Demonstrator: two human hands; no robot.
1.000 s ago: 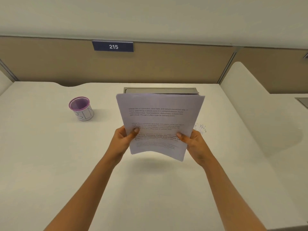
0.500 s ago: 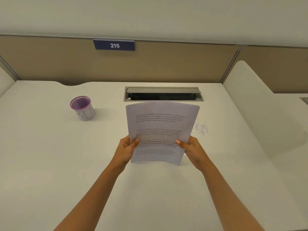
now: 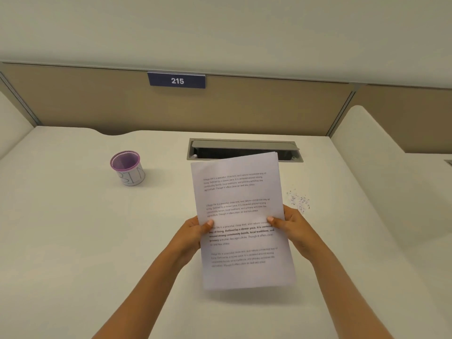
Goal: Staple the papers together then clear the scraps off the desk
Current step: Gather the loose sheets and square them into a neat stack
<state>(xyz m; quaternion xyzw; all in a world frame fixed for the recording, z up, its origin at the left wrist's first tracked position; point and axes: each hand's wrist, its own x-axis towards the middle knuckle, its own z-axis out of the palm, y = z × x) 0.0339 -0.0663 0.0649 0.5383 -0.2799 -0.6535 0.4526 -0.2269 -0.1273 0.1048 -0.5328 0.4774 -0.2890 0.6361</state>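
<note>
A stack of white printed papers [image 3: 241, 192] is held above the white desk [image 3: 73, 241], near its middle. My left hand [image 3: 193, 232] grips the stack's left edge with the thumb on top. My right hand [image 3: 291, 228] grips the right edge the same way. A small scatter of tiny paper scraps [image 3: 298, 199] lies on the desk just right of the papers, beyond my right hand. No stapler is in view.
A small cup with a purple rim [image 3: 127, 167], lettered on its side, stands at the back left. A grey cable slot [image 3: 244, 149] is set into the desk behind the papers. A beige partition with a sign 215 [image 3: 176, 80] closes the back.
Both hands have lowered the papers toward me and laid them flatter, so the cable slot behind shows. My grip on both edges is unchanged.
</note>
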